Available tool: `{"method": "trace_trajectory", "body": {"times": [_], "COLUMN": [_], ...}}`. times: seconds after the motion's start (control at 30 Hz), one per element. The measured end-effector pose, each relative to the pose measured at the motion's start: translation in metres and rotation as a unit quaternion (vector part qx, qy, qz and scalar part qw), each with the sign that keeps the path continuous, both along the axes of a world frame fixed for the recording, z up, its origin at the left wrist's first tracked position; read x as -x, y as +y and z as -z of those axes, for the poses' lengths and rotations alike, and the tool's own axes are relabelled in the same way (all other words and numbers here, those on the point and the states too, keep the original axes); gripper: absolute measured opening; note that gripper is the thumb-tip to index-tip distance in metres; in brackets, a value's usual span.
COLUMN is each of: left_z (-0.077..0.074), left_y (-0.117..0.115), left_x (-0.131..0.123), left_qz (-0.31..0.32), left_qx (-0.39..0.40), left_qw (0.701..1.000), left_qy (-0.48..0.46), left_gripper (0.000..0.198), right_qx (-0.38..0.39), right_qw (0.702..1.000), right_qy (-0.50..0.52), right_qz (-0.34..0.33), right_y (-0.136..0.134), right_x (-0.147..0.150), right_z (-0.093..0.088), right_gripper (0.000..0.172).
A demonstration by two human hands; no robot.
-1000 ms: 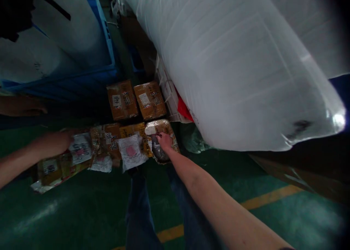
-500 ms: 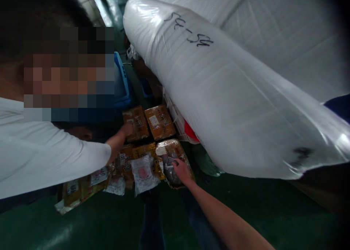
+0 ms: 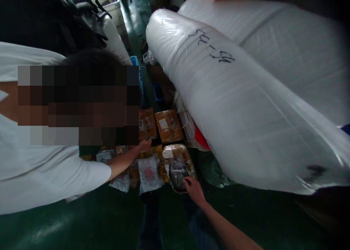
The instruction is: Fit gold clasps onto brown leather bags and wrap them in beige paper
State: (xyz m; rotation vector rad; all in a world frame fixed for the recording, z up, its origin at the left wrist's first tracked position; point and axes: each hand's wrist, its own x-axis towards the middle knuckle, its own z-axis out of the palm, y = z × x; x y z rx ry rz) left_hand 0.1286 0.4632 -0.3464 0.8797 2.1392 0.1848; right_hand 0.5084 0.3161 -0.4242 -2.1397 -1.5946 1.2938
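Observation:
My right hand [image 3: 194, 190] reaches in from the lower right, fingers curled together in a pinch. Its fingertips meet the near right edge of an open cardboard box [image 3: 188, 159] wrapped in shiny clear film. Inside lies something dark in grey plastic [image 3: 177, 171]. Whatever the pinch holds is too small to make out. My left hand is out of sight. Left of the open box lies a crumpled clear plastic packet [image 3: 149, 173] with a pink patch. Two taped brown cartons [image 3: 168, 126] stand just beyond.
A co-worker in a white shirt [image 3: 41, 170] leans in from the left, with a hand [image 3: 144, 145] over the cartons. A large plastic-wrapped white roll [image 3: 232, 97] slants across the right side. Beneath it are a white crate [image 3: 183, 118] and a green plastic bag [image 3: 213, 171].
My right hand has drawn back from over the grey plastic to the box's near right edge. The co-worker has leaned lower, and that person's hand has come nearer. The camera view has shifted.

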Motion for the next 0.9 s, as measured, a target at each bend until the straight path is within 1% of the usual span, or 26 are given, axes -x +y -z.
{"method": "trace_trajectory", "body": {"times": [0.07,0.13,0.17,0.2,0.23,0.27,0.37,0.43,0.47,0.53,0.6,0.63,0.67,0.7,0.73,0.8,0.87,0.9], "left_z": [0.004,0.008,0.009,0.011,0.011,0.011,0.003,-0.004,-0.008,-0.015,-0.022,-0.027,-0.033,-0.039,-0.047,-0.066,-0.087,-0.097], "left_y": [0.044,0.082,0.095,0.103,0.106,0.105,0.088,0.08,0.081,0.09,0.097,0.095,0.087,0.074,0.053,-0.002,-0.066,-0.097], "left_x": [0.013,0.027,0.035,0.044,0.053,0.062,0.087,0.096,0.097,0.091,0.076,0.067,0.056,0.045,0.035,0.015,-0.003,-0.011], "left_qz": [0.009,0.021,0.032,0.039,0.045,0.048,0.05,0.052,0.054,0.058,0.055,0.05,0.042,0.033,0.022,0.002,-0.015,-0.025], "left_qx": [-0.019,-0.035,-0.039,-0.042,-0.044,-0.045,-0.053,-0.061,-0.065,-0.074,-0.084,-0.088,-0.09,-0.09,-0.087,-0.074,-0.061,-0.054], "left_qw": [1.0,0.999,0.998,0.997,0.997,0.996,0.996,0.996,0.996,0.995,0.995,0.995,0.995,0.995,0.996,0.997,0.997,0.996], "left_qy": [-0.012,-0.028,-0.038,-0.045,-0.05,-0.053,-0.05,-0.044,-0.041,-0.036,-0.028,-0.022,-0.014,-0.004,0.006,0.029,0.052,0.063], "left_gripper": [0.044,0.042,0.03,0.021,0.017,0.02,0.03,0.033,0.034,0.036,0.037,0.034,0.031,0.031,0.034,0.026,0.025,0.037], "right_qx": [0.004,0.008,0.011,0.015,0.019,0.023,0.033,0.038,0.04,0.043,0.045,0.047,0.048,0.051,0.053,0.055,0.055,0.054], "right_qw": [1.0,1.0,1.0,1.0,1.0,0.999,0.999,0.999,0.999,0.998,0.998,0.998,0.998,0.998,0.998,0.997,0.997,0.997], "right_qy": [0.001,0.004,0.005,0.007,0.008,0.009,0.01,0.011,0.012,0.015,0.019,0.021,0.024,0.027,0.03,0.038,0.045,0.047], "right_qz": [-0.004,-0.009,-0.012,-0.015,-0.018,-0.022,-0.029,-0.031,-0.031,-0.031,-0.03,-0.03,-0.03,-0.031,-0.032,-0.035,-0.037,-0.037], "right_y": [0.001,0.002,0.001,0.001,0.0,-0.001,-0.004,-0.007,-0.009,-0.014,-0.021,-0.024,-0.027,-0.03,-0.033,-0.036,-0.037,-0.037], "right_x": [0.002,0.005,0.006,0.008,0.009,0.01,0.014,0.016,0.016,0.018,0.02,0.021,0.021,0.02,0.02,0.017,0.014,0.013], "right_z": [-0.003,-0.003,-0.003,-0.003,-0.003,-0.002,-0.002,-0.002,-0.003,-0.005,-0.007,-0.008,-0.009,-0.009,-0.009,-0.008,-0.008,-0.008], "right_gripper": [0.033,0.034,0.034,0.035,0.035,0.036,0.036,0.035,0.035,0.035,0.036,0.036,0.037,0.037,0.038,0.039,0.041,0.041]}}
